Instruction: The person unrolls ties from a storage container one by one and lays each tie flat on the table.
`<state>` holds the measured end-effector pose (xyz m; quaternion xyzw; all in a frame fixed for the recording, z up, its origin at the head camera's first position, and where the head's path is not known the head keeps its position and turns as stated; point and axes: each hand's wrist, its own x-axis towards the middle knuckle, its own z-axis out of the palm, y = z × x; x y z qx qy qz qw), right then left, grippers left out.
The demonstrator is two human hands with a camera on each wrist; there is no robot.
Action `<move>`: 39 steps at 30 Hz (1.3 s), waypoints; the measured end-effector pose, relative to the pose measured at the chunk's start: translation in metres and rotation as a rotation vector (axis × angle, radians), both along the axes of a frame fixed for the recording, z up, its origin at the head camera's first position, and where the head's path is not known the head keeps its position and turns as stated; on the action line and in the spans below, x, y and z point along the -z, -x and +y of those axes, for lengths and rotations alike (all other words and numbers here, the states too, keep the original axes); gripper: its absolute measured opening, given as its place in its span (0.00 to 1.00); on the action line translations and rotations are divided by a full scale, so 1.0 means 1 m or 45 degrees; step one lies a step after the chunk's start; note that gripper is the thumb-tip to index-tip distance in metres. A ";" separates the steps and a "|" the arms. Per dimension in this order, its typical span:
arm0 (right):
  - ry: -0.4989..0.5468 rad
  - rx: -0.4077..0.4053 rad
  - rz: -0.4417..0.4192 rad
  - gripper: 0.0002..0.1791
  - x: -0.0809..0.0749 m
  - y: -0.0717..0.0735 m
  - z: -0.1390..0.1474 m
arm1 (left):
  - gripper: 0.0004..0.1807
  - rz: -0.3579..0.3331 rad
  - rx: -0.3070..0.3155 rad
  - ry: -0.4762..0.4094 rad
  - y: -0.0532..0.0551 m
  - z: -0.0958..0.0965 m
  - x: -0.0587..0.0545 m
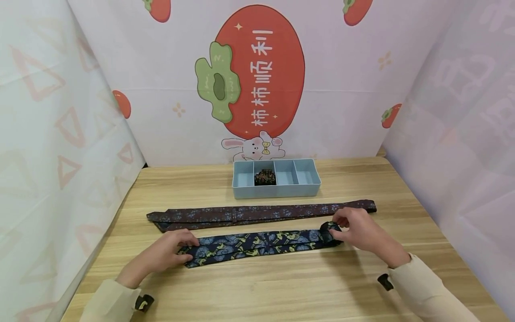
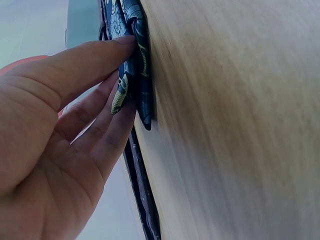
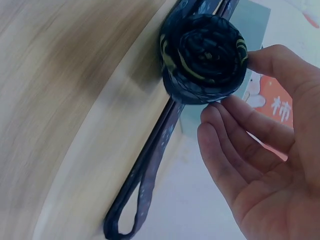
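A navy necktie (image 1: 249,245) with blue and yellow figures lies across the wooden table, its right end wound into a roll. My right hand (image 1: 360,230) holds that roll (image 3: 205,59) between thumb and fingers; the right wrist view shows its spiral side. At the other end, my left hand (image 1: 166,252) pinches the flat wide tip (image 2: 142,95), thumb on one side and fingers on the other. Behind it, a dark maroon necktie (image 1: 261,213) with small blue flowers is stretched out, folded along its length, with a loop at its right end.
A light blue box (image 1: 277,191) with several compartments stands at the back of the table. One compartment holds a dark patterned rolled piece (image 1: 264,177). White printed cloth (image 1: 342,89) hangs behind and at both sides.
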<state>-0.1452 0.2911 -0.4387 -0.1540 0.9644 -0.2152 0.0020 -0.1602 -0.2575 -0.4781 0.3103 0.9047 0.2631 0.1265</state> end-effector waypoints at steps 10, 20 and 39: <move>0.005 0.015 -0.064 0.11 0.006 0.000 0.018 | 0.16 0.025 -0.024 0.037 -0.001 -0.007 -0.003; -0.020 -0.056 -0.023 0.13 -0.010 0.003 0.007 | 0.16 0.002 -0.042 0.051 -0.002 -0.007 -0.005; -0.009 -0.240 -0.031 0.15 0.001 0.013 -0.025 | 0.16 -0.005 -0.060 0.060 -0.003 -0.014 -0.003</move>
